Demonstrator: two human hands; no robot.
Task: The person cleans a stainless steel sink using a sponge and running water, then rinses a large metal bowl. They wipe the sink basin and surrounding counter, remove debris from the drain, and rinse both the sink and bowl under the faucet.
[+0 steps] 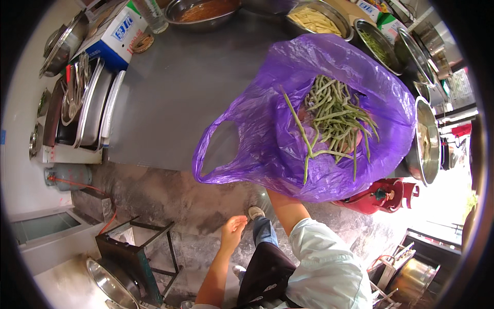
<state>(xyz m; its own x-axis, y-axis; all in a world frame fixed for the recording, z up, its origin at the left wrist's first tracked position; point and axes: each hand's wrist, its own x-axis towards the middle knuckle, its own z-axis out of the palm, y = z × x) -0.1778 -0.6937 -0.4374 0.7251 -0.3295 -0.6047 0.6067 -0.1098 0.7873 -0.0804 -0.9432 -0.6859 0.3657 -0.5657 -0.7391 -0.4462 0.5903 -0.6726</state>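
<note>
A large purple plastic bag (254, 154) spreads over the right part of the grey table (173, 96), one handle loop lying to the left. Long green beans (335, 112) lie bunched in its mouth, and a few stray ones cross the plastic. My right forearm (287, 210) passes under the bag's near edge. Skin-toned patches show beneath the beans, but the bag and beans hide most of my right hand, so its grip is unclear. My left hand (233, 230) hangs above the floor, short of the table, empty and with loosely bent fingers.
Steel bowls with cut yellowish strips (316, 21), green shreds (374, 46) and reddish liquid (208, 11) line the far side. Trays and utensils (75, 89) stand left beside a carton (115, 34). A red gas cylinder (370, 201) and a metal stand (135, 247) are on the floor.
</note>
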